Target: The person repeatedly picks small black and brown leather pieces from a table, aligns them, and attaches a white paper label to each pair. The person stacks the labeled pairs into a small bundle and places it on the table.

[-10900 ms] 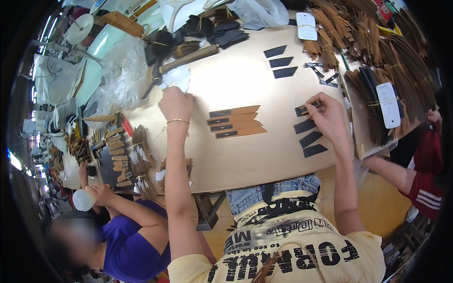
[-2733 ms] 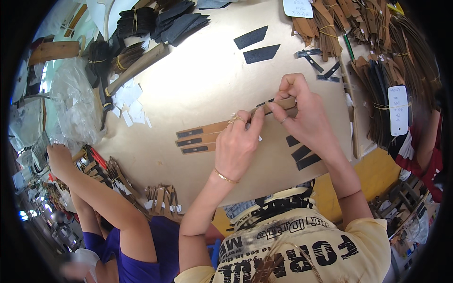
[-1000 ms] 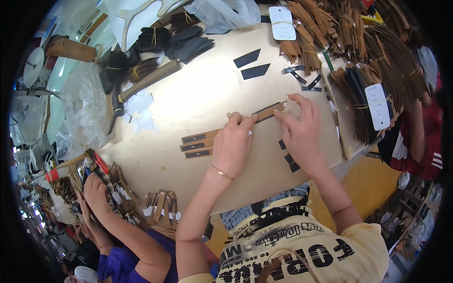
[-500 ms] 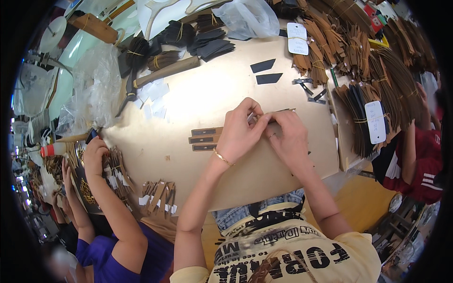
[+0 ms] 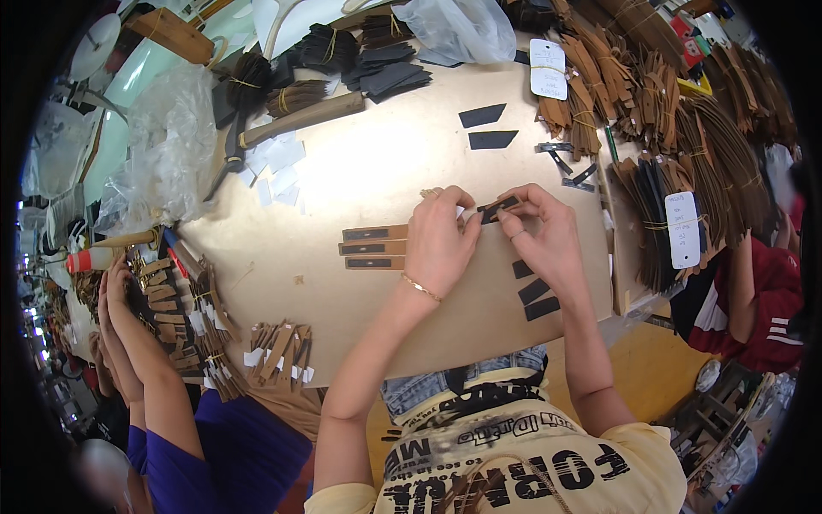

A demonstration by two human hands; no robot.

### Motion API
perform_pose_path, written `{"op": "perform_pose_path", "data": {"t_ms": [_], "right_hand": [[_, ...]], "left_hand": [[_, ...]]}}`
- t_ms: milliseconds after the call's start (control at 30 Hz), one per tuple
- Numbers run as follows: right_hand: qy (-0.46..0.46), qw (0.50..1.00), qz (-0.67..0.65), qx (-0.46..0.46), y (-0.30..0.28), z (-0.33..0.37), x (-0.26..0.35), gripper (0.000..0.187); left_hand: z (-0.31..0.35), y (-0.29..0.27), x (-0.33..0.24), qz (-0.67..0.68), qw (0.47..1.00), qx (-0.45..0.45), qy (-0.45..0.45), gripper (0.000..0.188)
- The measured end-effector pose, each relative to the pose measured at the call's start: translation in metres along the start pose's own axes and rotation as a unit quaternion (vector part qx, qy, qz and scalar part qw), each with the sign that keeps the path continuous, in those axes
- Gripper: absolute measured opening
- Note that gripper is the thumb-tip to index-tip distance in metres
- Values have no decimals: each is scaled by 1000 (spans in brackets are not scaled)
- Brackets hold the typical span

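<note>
A clear plastic bag lies just past 12 o'clock. White tags hang at 1 o'clock and 3 o'clock, where a person in dark red also stands. A yellow floor shows at 4. Someone in purple sits between 7 and 8. At 10 o'clock are white paper pieces and a crumpled bag; at 11, a wooden-handled tool.
</note>
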State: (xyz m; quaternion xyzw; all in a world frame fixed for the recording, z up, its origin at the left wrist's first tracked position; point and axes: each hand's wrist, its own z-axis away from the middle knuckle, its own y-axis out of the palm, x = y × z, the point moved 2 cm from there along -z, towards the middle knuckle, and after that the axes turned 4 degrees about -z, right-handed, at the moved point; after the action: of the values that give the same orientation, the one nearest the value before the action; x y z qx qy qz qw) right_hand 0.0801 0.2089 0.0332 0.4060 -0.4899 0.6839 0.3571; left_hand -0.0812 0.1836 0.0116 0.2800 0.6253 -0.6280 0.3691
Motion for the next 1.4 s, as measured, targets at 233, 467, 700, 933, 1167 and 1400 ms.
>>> {"op": "perform_pose_path", "data": {"t_ms": [233, 467, 700, 933, 1167, 1400], "right_hand": [[-4, 1000, -15, 0, 0, 0, -5, 19], [-27, 999, -46, -3, -1, -1, -7, 22], [-10, 999, -46, 5, -3, 0, -5, 22], [-17, 998, -64, -6, -3, 1, -7, 22], [-36, 997, -71, -19, -1, 3, -11, 23], [-228, 971, 73, -14, 1, 20, -19, 32]], "left_hand": [[9, -20, -6, 138, 983, 96, -79, 27], [-4, -25, -9, 150, 961, 229, -46, 38], [-38, -35, -14, 32, 967, 251, -14, 75], [-63, -28, -17, -89, 965, 246, -7, 66], [-67, -17, -29, -143, 959, 241, 36, 65], [-62, -17, -27, -152, 961, 223, 53, 51]]}}
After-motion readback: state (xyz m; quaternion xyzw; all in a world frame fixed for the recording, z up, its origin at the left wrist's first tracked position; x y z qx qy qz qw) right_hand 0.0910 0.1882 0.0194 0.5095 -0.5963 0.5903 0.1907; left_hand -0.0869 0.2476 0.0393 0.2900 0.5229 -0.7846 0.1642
